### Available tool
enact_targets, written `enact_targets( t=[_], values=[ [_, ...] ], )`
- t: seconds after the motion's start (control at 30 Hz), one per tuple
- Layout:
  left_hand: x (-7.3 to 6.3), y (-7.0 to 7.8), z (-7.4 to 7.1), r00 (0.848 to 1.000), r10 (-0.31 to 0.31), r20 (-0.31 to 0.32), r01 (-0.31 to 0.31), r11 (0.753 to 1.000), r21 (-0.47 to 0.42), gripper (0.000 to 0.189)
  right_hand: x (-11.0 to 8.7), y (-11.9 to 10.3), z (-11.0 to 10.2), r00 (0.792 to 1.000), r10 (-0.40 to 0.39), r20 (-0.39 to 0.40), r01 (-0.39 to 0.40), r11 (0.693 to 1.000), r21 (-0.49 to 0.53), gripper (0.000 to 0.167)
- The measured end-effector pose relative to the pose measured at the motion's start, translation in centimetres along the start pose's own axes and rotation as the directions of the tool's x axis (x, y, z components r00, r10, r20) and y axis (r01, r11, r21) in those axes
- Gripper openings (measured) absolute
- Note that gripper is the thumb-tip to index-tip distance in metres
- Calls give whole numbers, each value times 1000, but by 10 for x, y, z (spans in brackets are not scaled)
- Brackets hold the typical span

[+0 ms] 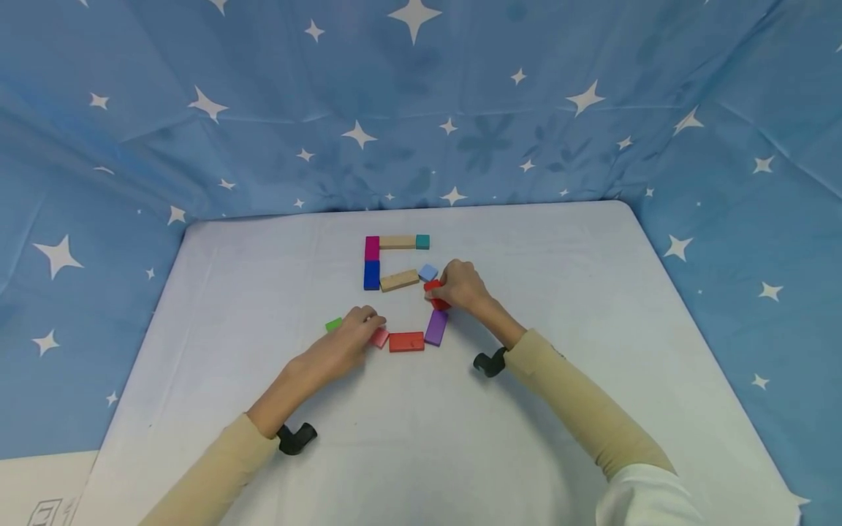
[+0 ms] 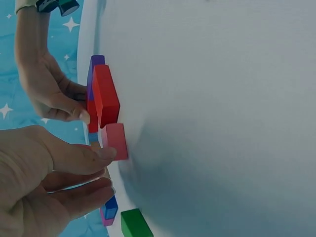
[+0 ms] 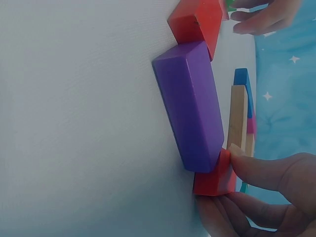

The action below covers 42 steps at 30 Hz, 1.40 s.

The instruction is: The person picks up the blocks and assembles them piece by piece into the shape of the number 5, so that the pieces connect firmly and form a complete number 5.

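My right hand [image 1: 464, 286] pinches a red block [image 3: 215, 177] between thumb and fingers, at the upper end of a purple block [image 1: 436, 327]. In the right wrist view, the held block meets the purple one's end. My left hand [image 1: 347, 340] is at a small pink block [image 2: 115, 140], its thumb on the block and the other fingers partly hidden behind. Beside the pink block lies a longer red block [image 1: 406, 342], which runs toward the purple one. A green block [image 2: 135, 223] lies just past the left hand.
Farther back on the white table [image 1: 526, 438] lie a magenta block [image 1: 372, 248], a dark blue block [image 1: 371, 275], two wooden blocks [image 1: 397, 242], a teal block [image 1: 422, 242] and a light blue block [image 1: 428, 272]. A blue star-patterned cloth [image 1: 408, 95] hangs behind the table.
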State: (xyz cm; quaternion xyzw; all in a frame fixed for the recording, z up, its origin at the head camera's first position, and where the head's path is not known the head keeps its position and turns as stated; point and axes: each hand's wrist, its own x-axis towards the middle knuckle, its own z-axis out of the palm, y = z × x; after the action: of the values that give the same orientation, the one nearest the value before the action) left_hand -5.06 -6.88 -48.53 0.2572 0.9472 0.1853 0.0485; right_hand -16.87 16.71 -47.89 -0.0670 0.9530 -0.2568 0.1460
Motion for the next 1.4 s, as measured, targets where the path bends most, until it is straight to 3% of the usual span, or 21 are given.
enact_targets(
  t=[0.23,0.43,0.73,1.1,1.4],
  values=[
    [-7,-10,-7,998,-17,-60,17,1000,-7,42,1,1,1,1000,5,4,-5,1000,-1,38],
    [-10,-22,-9,987,-126,-99,125,992,-15,44,1,1,1,1000,-3,-1,3,1000,3,37],
    [-14,-33,-9,967,-242,-82,242,970,-15,42,0,0,0,1000,7,0,-7,1000,1,39],
    [-14,-39,-7,961,-272,-57,268,961,-74,25,0,0,0,1000,9,5,-9,1000,6,37],
    [-9,-37,-8,966,-254,-53,249,964,-90,22,0,0,1,1000,11,3,-11,1000,7,35]
  ],
)
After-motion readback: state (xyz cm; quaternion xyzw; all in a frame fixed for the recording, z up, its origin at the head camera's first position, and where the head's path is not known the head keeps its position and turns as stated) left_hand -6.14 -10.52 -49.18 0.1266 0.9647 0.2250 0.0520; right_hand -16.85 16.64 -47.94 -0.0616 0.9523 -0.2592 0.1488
